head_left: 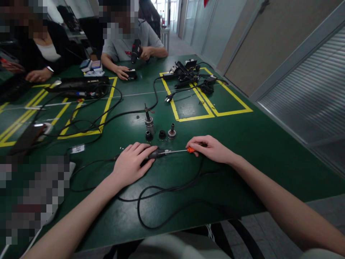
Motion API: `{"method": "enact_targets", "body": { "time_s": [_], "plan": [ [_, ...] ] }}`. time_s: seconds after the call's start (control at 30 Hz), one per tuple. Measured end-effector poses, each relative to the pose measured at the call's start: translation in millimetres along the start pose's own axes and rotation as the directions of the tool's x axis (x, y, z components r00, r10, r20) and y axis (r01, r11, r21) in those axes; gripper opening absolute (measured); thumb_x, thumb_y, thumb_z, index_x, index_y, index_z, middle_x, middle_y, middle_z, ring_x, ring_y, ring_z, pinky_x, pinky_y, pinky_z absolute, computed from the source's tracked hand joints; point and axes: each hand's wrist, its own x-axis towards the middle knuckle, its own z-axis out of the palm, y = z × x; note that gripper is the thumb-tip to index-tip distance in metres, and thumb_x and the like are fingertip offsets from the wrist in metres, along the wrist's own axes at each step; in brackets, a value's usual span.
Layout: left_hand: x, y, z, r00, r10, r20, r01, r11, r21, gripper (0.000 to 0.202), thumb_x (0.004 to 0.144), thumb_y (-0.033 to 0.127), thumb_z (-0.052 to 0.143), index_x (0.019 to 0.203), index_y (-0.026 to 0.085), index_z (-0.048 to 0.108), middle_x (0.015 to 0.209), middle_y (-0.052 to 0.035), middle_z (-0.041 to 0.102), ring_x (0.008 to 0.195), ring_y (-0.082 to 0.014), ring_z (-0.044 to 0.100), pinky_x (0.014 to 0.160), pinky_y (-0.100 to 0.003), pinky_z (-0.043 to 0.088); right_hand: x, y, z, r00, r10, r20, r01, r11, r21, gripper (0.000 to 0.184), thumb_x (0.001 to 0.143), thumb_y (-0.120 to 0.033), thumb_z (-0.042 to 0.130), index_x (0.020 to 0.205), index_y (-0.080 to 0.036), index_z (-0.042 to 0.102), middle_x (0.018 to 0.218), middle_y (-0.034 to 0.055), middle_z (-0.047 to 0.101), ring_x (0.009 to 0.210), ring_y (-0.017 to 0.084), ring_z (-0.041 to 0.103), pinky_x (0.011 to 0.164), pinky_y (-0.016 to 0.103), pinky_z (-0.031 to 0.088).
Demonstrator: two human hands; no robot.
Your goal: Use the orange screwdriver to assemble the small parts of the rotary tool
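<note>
My left hand is closed over a dark corded tool that lies on the green table. Its narrow metal end points right. In my right hand is a screwdriver with an orange handle, held in a pinch. Its thin shaft runs left and the tip meets the tool's front end; whether it sits in a screw is too small to tell. Behind the tool stand a metal spindle part, a black ring-like cap and a short metal part with a stem.
Loops of black cable lie before my hands. Beyond are a plug and a heap of black parts within yellow tape. Across the table a person holds a power drill; another person sits at left. A phone-like object lies left.
</note>
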Motion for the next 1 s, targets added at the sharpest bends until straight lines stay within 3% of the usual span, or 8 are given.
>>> {"method": "enact_targets", "body": {
  "time_s": [0.1, 0.23, 0.33, 0.43, 0.63, 0.77, 1.0],
  "plan": [
    [-0.3, 0.0, -0.1, 1.0, -0.001, 0.002, 0.001, 1.0, -0.002, 0.036, 0.103, 0.034, 0.055, 0.133, 0.018, 0.065, 0.12, -0.0087, 0.074, 0.104, -0.0249, 0.067, 0.082, -0.041, 0.056, 0.0, 1.4, 0.6, 1.0, 0.012, -0.007, -0.011, 0.998, 0.061, 0.035, 0.096, -0.049, 0.064, 0.093, -0.016, 0.075, 0.082, 0.0055, 0.073, 0.065, 0.014, 0.064, 0.063, 0.028, 0.052],
    [-0.4, -0.3, 0.1, 1.0, -0.002, 0.011, 0.002, 1.0, -0.002, 0.036, 0.103, 0.034, 0.055, 0.134, 0.019, 0.064, 0.121, -0.0079, 0.074, 0.104, -0.0246, 0.067, 0.082, -0.04, 0.055, -1.0, 3.9, 0.5, 0.999, 0.03, -0.016, -0.028, 0.993, 0.116, 0.031, 0.091, -0.045, 0.072, 0.098, -0.015, 0.076, 0.077, 0.0041, 0.072, 0.064, 0.014, 0.064, 0.059, 0.026, 0.052],
    [-0.5, -0.3, 0.0, 1.0, 0.0, 0.01, 0.0, 1.0, -0.005, 0.036, 0.103, 0.034, 0.055, 0.135, 0.019, 0.064, 0.121, -0.008, 0.074, 0.104, -0.0244, 0.067, 0.082, -0.04, 0.055, -2.0, 4.6, -0.1, 0.999, 0.028, -0.03, -0.025, 0.995, 0.097, 0.03, 0.087, -0.044, 0.076, 0.098, -0.015, 0.075, 0.078, 0.0036, 0.071, 0.063, 0.013, 0.062, 0.055, 0.024, 0.049],
    [-0.8, -0.1, 0.1, 1.0, -0.001, 0.011, 0.001, 1.0, -0.004, 0.036, 0.103, 0.034, 0.054, 0.134, 0.019, 0.064, 0.121, -0.0084, 0.074, 0.104, -0.0247, 0.067, 0.082, -0.04, 0.055, -2.1, 3.6, -0.4, 0.997, -0.027, -0.07, 0.03, 0.999, 0.04, 0.026, 0.085, -0.04, 0.077, 0.094, -0.016, 0.076, 0.084, 0.0047, 0.073, 0.068, 0.014, 0.064, 0.063, 0.026, 0.051],
    [0.1, 0.1, 0.9, 1.0, -0.004, 0.012, 0.004, 1.0, -0.002, 0.037, 0.103, 0.034, 0.054, 0.134, 0.019, 0.064, 0.121, -0.0084, 0.074, 0.104, -0.0246, 0.066, 0.082, -0.039, 0.054, -0.9, -1.1, -1.0, 0.994, -0.104, -0.031, 0.101, 0.991, -0.092, 0.026, 0.095, -0.039, 0.064, 0.095, -0.016, 0.076, 0.083, 0.0052, 0.075, 0.069, 0.015, 0.066, 0.066, 0.027, 0.05],
    [0.1, -0.4, 0.8, 1.0, -0.013, 0.017, 0.013, 1.0, 0.003, 0.037, 0.103, 0.035, 0.053, 0.134, 0.019, 0.065, 0.121, -0.0085, 0.074, 0.104, -0.0249, 0.066, 0.082, -0.04, 0.054, -1.4, -0.3, -1.0, 0.992, -0.123, -0.005, 0.12, 0.979, -0.163, 0.03, 0.101, -0.036, 0.054, 0.096, -0.016, 0.076, 0.068, 0.0015, 0.07, 0.06, 0.013, 0.063, 0.062, 0.026, 0.047],
    [-1.1, -0.4, 0.9, 1.0, -0.013, 0.021, 0.013, 1.0, 0.006, 0.037, 0.103, 0.035, 0.053, 0.135, 0.02, 0.065, 0.121, -0.0079, 0.074, 0.104, -0.0246, 0.066, 0.083, -0.04, 0.054, -2.5, 4.0, 0.3, 0.996, -0.081, -0.046, 0.08, 0.997, -0.018, 0.026, 0.093, -0.04, 0.068, 0.101, -0.017, 0.075, 0.079, 0.0046, 0.076, 0.069, 0.016, 0.069, 0.065, 0.027, 0.054]
  ]
}}
